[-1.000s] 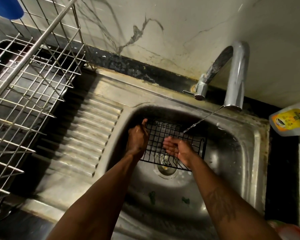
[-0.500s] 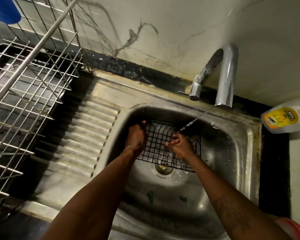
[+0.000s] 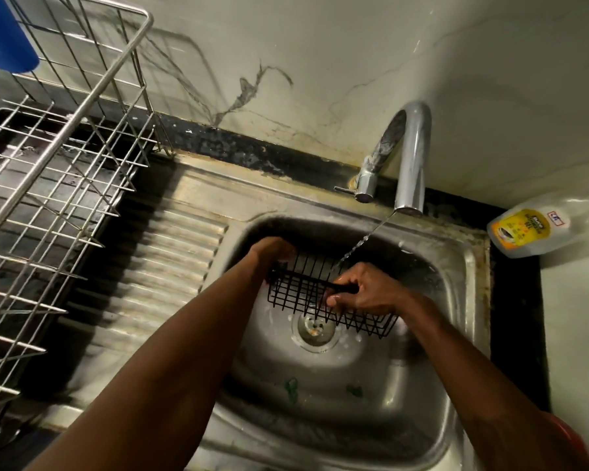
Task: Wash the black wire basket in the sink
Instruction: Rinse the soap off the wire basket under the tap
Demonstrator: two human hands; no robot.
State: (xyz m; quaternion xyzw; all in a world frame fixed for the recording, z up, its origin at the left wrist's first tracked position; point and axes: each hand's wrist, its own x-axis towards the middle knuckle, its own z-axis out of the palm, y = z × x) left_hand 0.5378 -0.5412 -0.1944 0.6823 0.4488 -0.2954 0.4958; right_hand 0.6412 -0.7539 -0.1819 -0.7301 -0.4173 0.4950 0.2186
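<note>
At far left a steel dish rack [image 3: 48,164] stands on the dark desk, and the ribbed drainboard [image 3: 170,253] lies beside it. In the sink [image 3: 463,300] the left hand [image 3: 272,249] grips the left end of the black wire basket [image 3: 300,287], fingers curled over its rim. The basket is held tilted above the drain [image 3: 317,329], clear of the bowl's floor. A thin stream of water [image 3: 364,239] falls slantwise from the tap [image 3: 412,158] onto the wires near the right hand [image 3: 364,290], whose wet fingers are curled round the near rim bar. A dish-gel bottle [image 3: 531,229] lies on its side at far right. No sponge or suds show, so this looks like mid-wash rubbing under running water; the other faces, a last rinse and shutting the tap likely remain.
</note>
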